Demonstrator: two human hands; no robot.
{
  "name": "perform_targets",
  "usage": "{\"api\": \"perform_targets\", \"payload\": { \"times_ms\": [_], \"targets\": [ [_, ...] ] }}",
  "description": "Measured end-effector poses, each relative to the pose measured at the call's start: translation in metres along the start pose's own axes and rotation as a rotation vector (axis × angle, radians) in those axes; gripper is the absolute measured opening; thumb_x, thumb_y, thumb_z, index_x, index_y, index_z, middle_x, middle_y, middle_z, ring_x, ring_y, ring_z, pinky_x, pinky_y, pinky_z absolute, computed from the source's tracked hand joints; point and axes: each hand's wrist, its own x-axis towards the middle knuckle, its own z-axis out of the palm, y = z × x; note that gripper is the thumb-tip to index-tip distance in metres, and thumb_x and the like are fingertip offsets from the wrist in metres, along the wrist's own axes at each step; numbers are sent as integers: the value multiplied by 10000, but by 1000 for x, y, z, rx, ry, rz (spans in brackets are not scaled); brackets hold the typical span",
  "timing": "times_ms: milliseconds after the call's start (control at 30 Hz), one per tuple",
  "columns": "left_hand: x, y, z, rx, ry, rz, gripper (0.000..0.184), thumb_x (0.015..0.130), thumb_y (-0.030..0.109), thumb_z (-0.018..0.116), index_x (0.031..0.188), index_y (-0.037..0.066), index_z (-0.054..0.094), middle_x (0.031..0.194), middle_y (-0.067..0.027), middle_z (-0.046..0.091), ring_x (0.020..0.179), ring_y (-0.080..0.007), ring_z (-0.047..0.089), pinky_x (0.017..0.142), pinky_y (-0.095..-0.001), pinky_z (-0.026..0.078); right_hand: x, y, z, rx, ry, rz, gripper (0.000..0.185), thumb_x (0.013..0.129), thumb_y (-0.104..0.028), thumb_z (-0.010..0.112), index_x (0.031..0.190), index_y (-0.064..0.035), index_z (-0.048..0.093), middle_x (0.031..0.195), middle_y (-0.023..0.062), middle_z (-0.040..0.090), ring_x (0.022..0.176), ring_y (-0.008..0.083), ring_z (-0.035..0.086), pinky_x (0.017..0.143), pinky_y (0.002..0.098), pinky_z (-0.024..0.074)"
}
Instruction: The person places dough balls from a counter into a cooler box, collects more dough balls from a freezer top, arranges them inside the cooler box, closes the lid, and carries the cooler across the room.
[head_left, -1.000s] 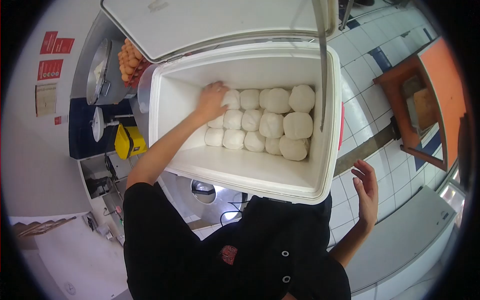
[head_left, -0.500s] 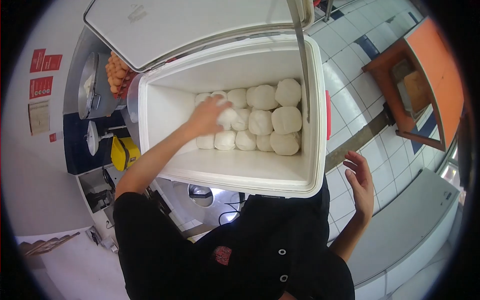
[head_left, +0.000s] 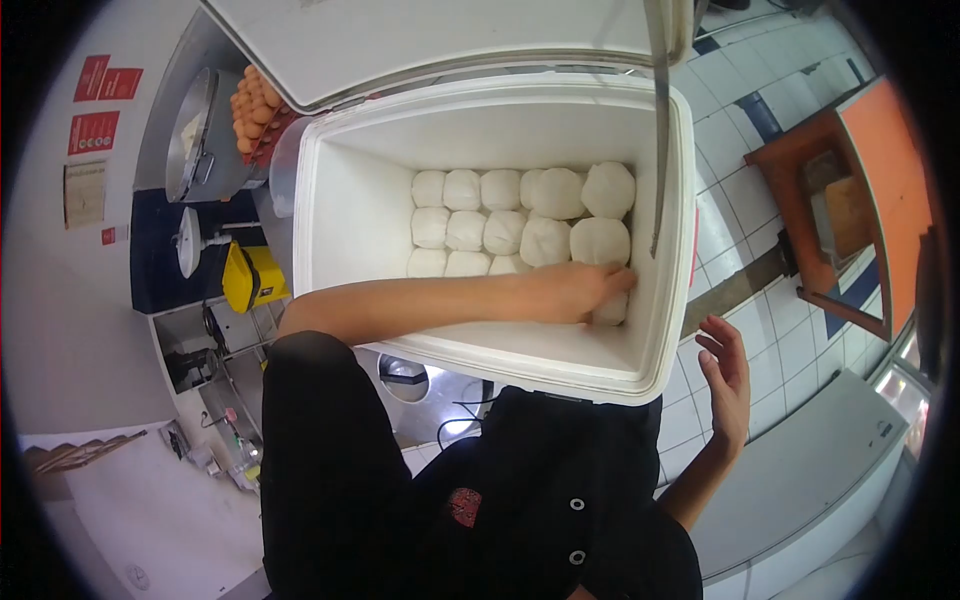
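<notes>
Rows of round white dough balls (head_left: 545, 242) lie in a white cooler box (head_left: 350, 250) whose lid stands raised. My left hand (head_left: 590, 290) reaches across the box to the front right corner. There its fingers curl over a dough ball (head_left: 610, 308), which is partly hidden under the hand. My forearm crosses above the front row and covers part of it. Outside the box, to the right, my right hand (head_left: 727, 375) hangs in the air with its fingers apart, holding nothing.
The raised lid (head_left: 440, 40) is at the back, with a strap (head_left: 660, 130) hanging at the right. Eggs (head_left: 253, 110), a metal pot (head_left: 190, 150) and a yellow device (head_left: 252, 278) stand at the left. An orange cabinet (head_left: 880, 170) and a grey-topped white unit (head_left: 800, 480) are at the right.
My left hand has moved right and toward me, from the left part of the dough rows to the front right corner. My right hand stays in nearly the same pose.
</notes>
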Motion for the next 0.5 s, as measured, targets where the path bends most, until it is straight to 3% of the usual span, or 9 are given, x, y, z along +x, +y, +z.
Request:
{"api": "perform_targets", "payload": {
  "times_ms": [100, 200, 233, 300, 433, 500],
  "targets": [
    [-29, -12, -41, -186, 91, -7, 428, 818, 192, 792, 1129, 34, 544, 1115, -166, 612, 813, -282, 662, 663, -406, 541, 0, 0, 1, -9, -9, 13, 481, 938, -156, 679, 1388, -63, 536, 1373, 102, 585, 1234, 240, 574, 1049, 376, 458],
    [-88, -79, -58, -85, 289, -495, 348, 874, 289, 773, 964, 10, 586, 839, -147, 669, 749, -291, 658, 666, -444, 527, 2, 3, -3, 13, 9, 4, 480, 940, -152, 676, 1389, -61, 534, 1374, 103, 583, 1235, 241, 575, 1051, 378, 457],
    [-113, -113, -61, 219, 116, -708, 407, 856, 311, 781, 1011, -24, 609, 882, -184, 695, 812, -273, 697, 676, -415, 553, 2, 5, -4, 17, 6, 3, 480, 940, -152, 676, 1389, -61, 534, 1374, 103, 583, 1235, 241, 575, 1051, 378, 457],
    [-166, -167, -45, 400, -165, -994, 564, 813, 360, 803, 1091, -94, 621, 908, -212, 713, 878, -281, 720, 682, -396, 581, 4, 8, -6, -6, 19, 9, 475, 944, -144, 669, 1390, -60, 532, 1374, 105, 581, 1235, 241, 575, 1052, 382, 457],
    [-194, -187, -12, 15, -135, -1194, 712, 733, 382, 855, 1099, -180, 615, 1043, -294, 693, 827, -370, 723, 629, -390, 615, 4, 5, -3, -11, 0, 23, 468, 948, -143, 665, 1388, -57, 534, 1378, 106, 579, 1234, 240, 575, 1056, 382, 454],
    [-185, -193, -12, -136, -215, -1309, 805, 697, 385, 883, 1152, -204, 578, 1144, -344, 638, 1000, -375, 676, 527, -345, 601, 4, 4, -3, 8, -4, 16, 461, 951, -142, 661, 1385, -52, 536, 1373, 108, 582, 1229, 239, 576, 1061, 380, 450]
  ]
}}
